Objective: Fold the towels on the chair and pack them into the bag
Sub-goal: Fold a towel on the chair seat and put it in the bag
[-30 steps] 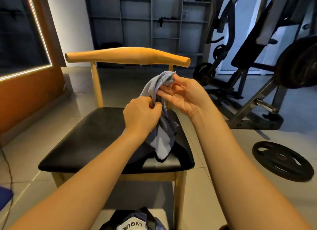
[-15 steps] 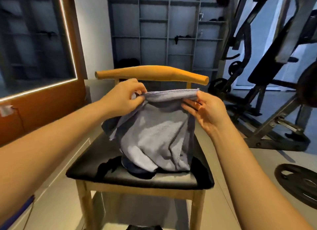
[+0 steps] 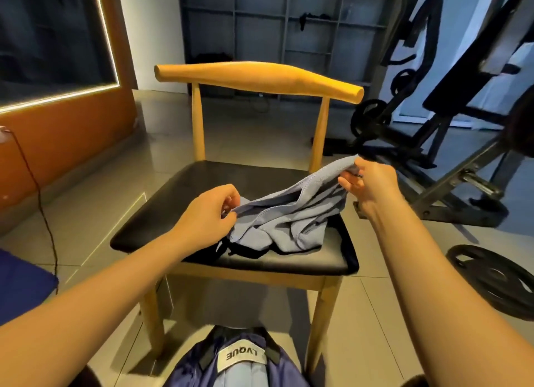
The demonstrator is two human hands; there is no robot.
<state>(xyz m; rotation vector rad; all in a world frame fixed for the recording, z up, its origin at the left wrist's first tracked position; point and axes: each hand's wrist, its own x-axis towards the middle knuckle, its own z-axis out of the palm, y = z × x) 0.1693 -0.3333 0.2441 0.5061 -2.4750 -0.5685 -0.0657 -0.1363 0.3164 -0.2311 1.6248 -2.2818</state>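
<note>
A grey-blue towel (image 3: 291,216) lies crumpled on the black seat of a wooden chair (image 3: 202,201), towards the seat's right front. My left hand (image 3: 211,213) pinches the towel's near left edge. My right hand (image 3: 370,184) pinches its far right corner and holds it raised above the seat's right edge. A dark cloth (image 3: 245,252) shows under the towel at the seat's front. A dark blue bag (image 3: 239,360) with a white label stands open on the floor in front of the chair, with light blue fabric visible inside.
Gym machine frames (image 3: 450,103) stand to the right of the chair, and a black weight plate (image 3: 497,279) lies on the floor at the right. An orange wall panel with a lit strip (image 3: 72,121) is at the left, with a cable hanging beside it.
The towel was held up spread between both hands half a second ago; now it is lowered onto the seat, with my hands further apart and my right hand out to the right.
</note>
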